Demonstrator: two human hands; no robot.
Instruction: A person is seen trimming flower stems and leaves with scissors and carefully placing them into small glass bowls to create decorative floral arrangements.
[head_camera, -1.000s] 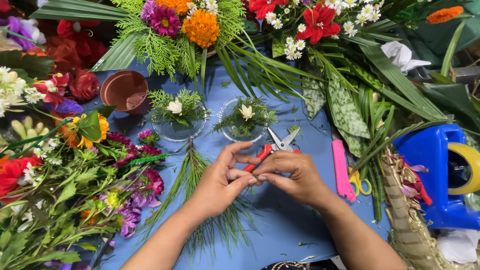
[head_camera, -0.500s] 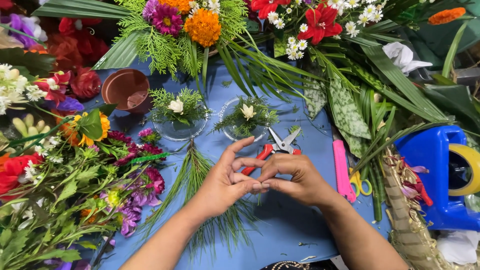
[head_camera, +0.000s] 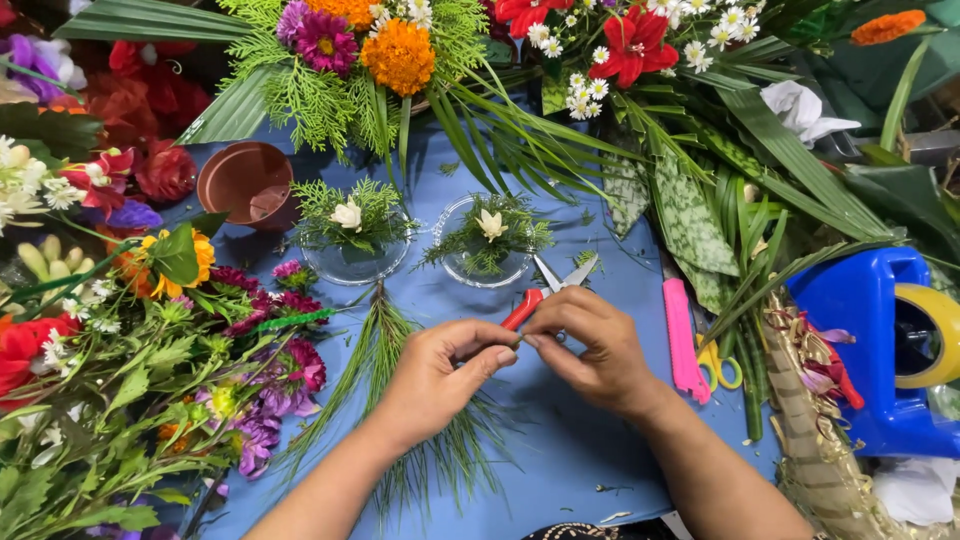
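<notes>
Both forearms are bare, no sleeves in view. The left hand and right hand wear no gloves.

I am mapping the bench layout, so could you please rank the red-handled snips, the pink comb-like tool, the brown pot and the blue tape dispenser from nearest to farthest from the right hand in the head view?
From the right hand:
1. Red-handled snips, just above the knuckles.
2. Pink comb-like tool, just to its right.
3. Blue tape dispenser, far right.
4. Brown pot, upper left.
</notes>
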